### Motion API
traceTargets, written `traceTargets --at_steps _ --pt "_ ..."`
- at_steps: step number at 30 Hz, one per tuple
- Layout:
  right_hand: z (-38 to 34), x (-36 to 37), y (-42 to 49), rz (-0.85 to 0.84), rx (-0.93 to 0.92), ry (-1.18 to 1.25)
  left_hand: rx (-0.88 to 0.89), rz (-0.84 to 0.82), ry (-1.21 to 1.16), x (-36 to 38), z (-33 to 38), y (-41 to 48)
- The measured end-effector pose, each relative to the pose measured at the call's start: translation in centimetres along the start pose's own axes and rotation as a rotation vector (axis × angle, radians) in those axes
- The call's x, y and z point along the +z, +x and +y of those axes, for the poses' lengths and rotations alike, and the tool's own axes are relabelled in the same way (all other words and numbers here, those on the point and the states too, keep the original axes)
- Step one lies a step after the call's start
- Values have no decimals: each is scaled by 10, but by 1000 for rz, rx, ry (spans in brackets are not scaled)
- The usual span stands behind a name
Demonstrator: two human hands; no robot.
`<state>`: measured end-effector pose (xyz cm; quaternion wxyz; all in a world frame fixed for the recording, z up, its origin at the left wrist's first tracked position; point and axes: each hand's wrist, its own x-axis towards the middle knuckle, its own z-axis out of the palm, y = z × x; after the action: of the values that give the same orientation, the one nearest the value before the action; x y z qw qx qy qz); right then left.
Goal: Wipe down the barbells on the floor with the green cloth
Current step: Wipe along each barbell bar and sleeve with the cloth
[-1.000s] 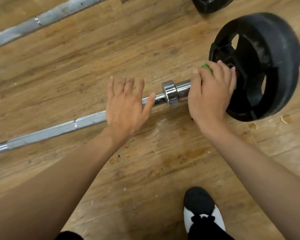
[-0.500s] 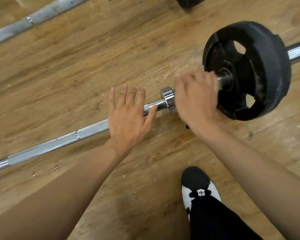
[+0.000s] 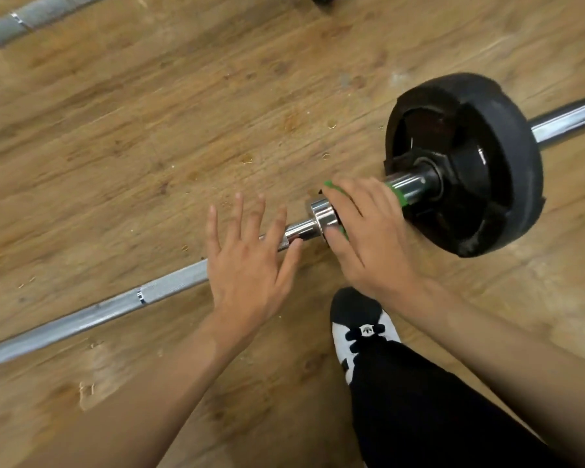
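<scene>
Dull grey metal on the barbell shaft, knurled and rough; the collar and sleeve gleam, polished chrome. The weight plate looks matt black and rubbery, scuffed at the rim. The green cloth reads matt. The wooden floor is worn, grainy and chipped.

Right hand has slid the green cloth off the plate, back to the collar; shiny sleeve now showing.

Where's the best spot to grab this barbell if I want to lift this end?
Likely the knurled grey shaft, left of your left hand, taken from above with fingers wrapping under. It runs low along the floor, thin and rough, unlike the polished sleeve by the plate.
</scene>
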<state>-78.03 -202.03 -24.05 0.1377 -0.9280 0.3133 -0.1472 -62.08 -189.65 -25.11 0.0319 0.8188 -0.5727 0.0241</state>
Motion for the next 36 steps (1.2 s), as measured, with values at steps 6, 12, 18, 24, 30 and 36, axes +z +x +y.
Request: traceTargets --at_steps 6,12,18,24,30,36 --pt "29 -17 -31 219 284 13 -49 34 -49 1 24 -38" --pt "7 -13 -63 -10 -64 -33 20 77 -24 3 35 -66" --pt "-14 -25 -56 46 348 -61 32 102 2 8 41 -81" --pt "19 -36 -82 -48 206 -128 80 163 16 13 36 -86" --pt "-15 -9 -83 -7 172 -20 79 206 13 17 33 -79" --pt "21 -4 -77 263 367 -21 80 256 26 21 26 -62"
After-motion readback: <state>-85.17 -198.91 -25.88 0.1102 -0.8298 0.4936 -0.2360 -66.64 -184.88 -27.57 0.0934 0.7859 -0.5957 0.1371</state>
